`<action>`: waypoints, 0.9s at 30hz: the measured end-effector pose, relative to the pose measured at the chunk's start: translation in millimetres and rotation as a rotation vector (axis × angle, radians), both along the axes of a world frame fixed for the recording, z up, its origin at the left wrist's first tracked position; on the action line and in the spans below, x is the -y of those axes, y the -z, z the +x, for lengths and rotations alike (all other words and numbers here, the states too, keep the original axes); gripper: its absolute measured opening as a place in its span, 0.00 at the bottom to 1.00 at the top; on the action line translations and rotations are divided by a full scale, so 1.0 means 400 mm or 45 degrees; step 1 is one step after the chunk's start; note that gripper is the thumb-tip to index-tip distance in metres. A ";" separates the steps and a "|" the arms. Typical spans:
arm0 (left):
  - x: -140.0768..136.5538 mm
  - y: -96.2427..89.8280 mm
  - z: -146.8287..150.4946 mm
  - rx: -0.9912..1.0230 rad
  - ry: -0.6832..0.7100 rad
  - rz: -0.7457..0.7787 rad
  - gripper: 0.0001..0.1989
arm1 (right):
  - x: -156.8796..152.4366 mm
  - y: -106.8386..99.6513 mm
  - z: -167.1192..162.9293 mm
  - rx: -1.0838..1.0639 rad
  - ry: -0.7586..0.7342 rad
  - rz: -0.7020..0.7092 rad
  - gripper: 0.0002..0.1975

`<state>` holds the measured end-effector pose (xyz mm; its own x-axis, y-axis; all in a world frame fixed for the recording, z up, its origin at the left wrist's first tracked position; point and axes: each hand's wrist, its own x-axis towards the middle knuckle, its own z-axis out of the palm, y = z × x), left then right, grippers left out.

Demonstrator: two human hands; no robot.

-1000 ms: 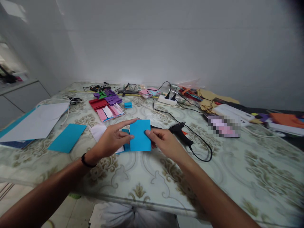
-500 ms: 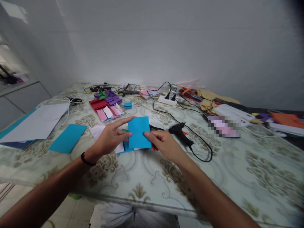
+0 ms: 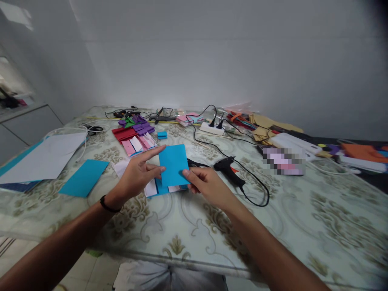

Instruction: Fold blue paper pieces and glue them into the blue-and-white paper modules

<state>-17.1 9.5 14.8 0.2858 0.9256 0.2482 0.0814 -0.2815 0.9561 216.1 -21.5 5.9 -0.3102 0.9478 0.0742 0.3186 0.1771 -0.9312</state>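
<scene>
A small blue rectangle of paper (image 3: 173, 165) is held up over the table between both hands. My left hand (image 3: 138, 173), with a black band at its wrist, pinches the paper's left edge; its index finger stretches along the upper left corner. My right hand (image 3: 206, 184) grips the lower right corner between thumb and fingers. Beneath the paper lies a blue and white folded paper piece (image 3: 162, 190), partly hidden. A larger blue sheet (image 3: 85, 178) rests on the table to the left.
To the right lies a black glue gun (image 3: 228, 169) with a looping cord. A white power strip (image 3: 212, 128), folded red paper (image 3: 123, 134) and pink paper pieces (image 3: 130, 148) are farther back. White sheets (image 3: 48, 155) lie at left, a phone (image 3: 281, 161) at right.
Both hands have shifted slightly left and up with the blue paper, which now tilts a little. More of the folded piece beneath it shows.
</scene>
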 end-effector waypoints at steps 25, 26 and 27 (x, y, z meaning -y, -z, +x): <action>0.007 0.002 0.015 0.000 0.153 -0.230 0.37 | -0.011 0.017 -0.003 -0.030 -0.019 0.112 0.27; 0.007 0.003 0.014 -0.006 0.174 -0.239 0.37 | -0.011 0.017 -0.003 -0.023 -0.008 0.141 0.27; 0.008 0.005 0.014 -0.011 0.190 -0.243 0.36 | -0.012 0.017 -0.002 -0.015 -0.006 0.166 0.27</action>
<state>-11.4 6.2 12.9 0.4246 0.9027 0.0699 0.0607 -0.1054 0.9926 215.3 -16.9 -0.8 -0.3129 0.9284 0.2006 0.3066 0.2986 -0.9038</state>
